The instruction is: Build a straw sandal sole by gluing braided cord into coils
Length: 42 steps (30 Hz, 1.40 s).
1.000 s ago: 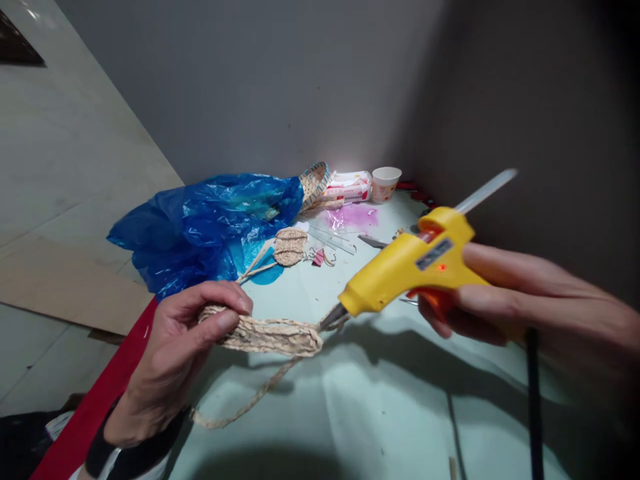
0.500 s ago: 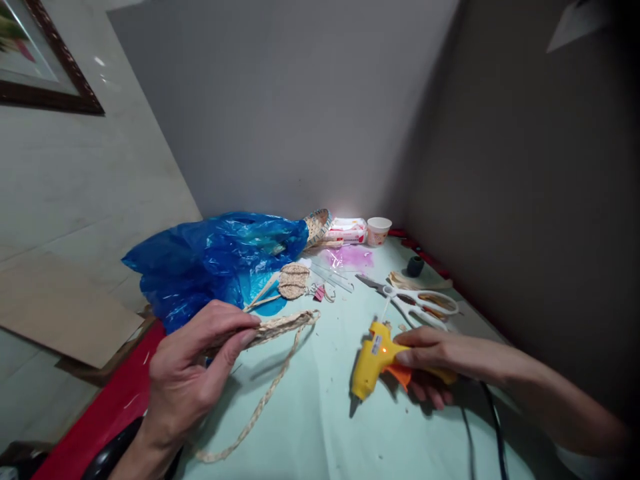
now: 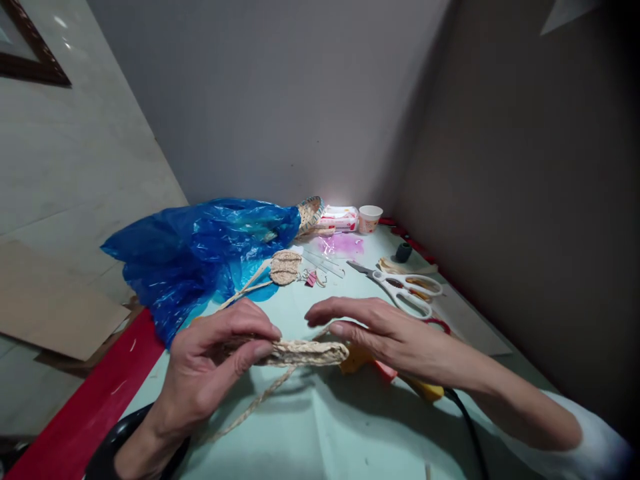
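My left hand [image 3: 215, 360] pinches a flat piece of braided straw [image 3: 310, 353] between thumb and fingers, its rounded end pointing right. A thin braided strand [image 3: 255, 403] trails from it down toward the left of the table. My right hand [image 3: 370, 330] is stretched out just beyond the piece's right end, thumb and fingers apart; whether its fingertips touch the strand I cannot tell. Below that hand lies a yellow glue gun [image 3: 431, 389] with an orange trigger, mostly hidden by the hand, its black cord running toward the front edge.
Scissors with white handles [image 3: 413, 285] lie at the right, near a dark thread spool [image 3: 403, 251]. A small woven piece [image 3: 285, 267], a pink clip [image 3: 311, 278] and clear glue sticks [image 3: 325, 263] lie ahead. A blue plastic bag [image 3: 210, 247] and paper cup [image 3: 370, 219] stand behind.
My right hand has let go of the glue gun, which is now down on the table, and has moved left to the braided piece. My left hand has shifted right with the braid.
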{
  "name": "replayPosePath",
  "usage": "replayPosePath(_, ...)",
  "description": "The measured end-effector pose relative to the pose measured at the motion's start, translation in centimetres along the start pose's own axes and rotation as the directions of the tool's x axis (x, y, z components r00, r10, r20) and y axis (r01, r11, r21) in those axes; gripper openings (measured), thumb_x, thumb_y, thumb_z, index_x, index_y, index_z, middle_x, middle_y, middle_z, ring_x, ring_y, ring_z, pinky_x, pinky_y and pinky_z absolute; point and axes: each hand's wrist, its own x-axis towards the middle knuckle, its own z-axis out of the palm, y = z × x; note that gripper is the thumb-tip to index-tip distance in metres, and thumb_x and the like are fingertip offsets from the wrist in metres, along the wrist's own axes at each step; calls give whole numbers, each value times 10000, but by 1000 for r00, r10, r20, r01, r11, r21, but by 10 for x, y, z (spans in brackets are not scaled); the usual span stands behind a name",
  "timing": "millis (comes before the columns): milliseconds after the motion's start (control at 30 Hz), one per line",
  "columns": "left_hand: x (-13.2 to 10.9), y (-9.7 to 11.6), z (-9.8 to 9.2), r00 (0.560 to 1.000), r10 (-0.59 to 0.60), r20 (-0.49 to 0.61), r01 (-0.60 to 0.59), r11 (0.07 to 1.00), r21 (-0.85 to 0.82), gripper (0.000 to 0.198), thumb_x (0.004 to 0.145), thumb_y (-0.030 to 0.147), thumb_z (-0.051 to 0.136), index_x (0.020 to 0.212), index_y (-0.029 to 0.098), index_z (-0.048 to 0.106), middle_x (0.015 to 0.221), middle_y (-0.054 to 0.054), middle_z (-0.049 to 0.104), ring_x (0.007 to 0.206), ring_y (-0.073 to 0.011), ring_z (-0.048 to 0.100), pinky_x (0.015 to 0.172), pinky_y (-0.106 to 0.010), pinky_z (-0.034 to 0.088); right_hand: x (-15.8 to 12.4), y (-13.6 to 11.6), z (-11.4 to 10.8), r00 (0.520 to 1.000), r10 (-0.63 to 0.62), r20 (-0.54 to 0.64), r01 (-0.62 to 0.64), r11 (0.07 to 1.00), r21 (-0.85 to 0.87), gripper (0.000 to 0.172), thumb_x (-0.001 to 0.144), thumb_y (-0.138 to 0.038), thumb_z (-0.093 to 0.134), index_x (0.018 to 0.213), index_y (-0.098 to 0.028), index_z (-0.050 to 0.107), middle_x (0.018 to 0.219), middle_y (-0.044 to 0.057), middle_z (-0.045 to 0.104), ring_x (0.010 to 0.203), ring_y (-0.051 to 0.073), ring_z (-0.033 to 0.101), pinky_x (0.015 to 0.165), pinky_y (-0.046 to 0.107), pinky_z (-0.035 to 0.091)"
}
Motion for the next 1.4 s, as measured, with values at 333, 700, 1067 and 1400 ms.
replayPosePath(333,3,-6,5,998,-46,41,46,999,-6,174,856,112,683,910,251,773,737,-27,724,700,-191,646,659,-316,504,-6,6,1,998,64,11,-63,924,377,302,971,-485,564,1112,-243,676,844,-11,623,599,94,535,493,175,436)
replayPosePath(700,-1,-11,7,992,-125,-30,128,982,138,242,835,74,688,904,290,772,817,19,751,791,-156,671,730,-248,513,-17,-2,22,913,-238,-330,238,970,-42,163,971,-160,576,1050,-205,712,872,17,662,786,114,617,680,220,470)
replayPosePath(1067,1,-9,8,984,-176,-3,176,983,43,232,851,108,675,883,312,781,786,34,745,784,-147,659,708,-235,509,-14,2,20,869,-382,-313,314,917,-245,267,910,-27,491,1024,-128,711,852,63,621,809,147,581,684,254,468)
replayPosePath(1400,0,-9,11,957,-275,-97,282,956,77,194,824,148,698,798,317,790,768,46,748,781,-142,650,716,-222,482,-13,8,19,899,-344,-270,294,933,-208,283,925,-47,483,1054,-138,718,959,74,654,868,154,596,736,267,469)
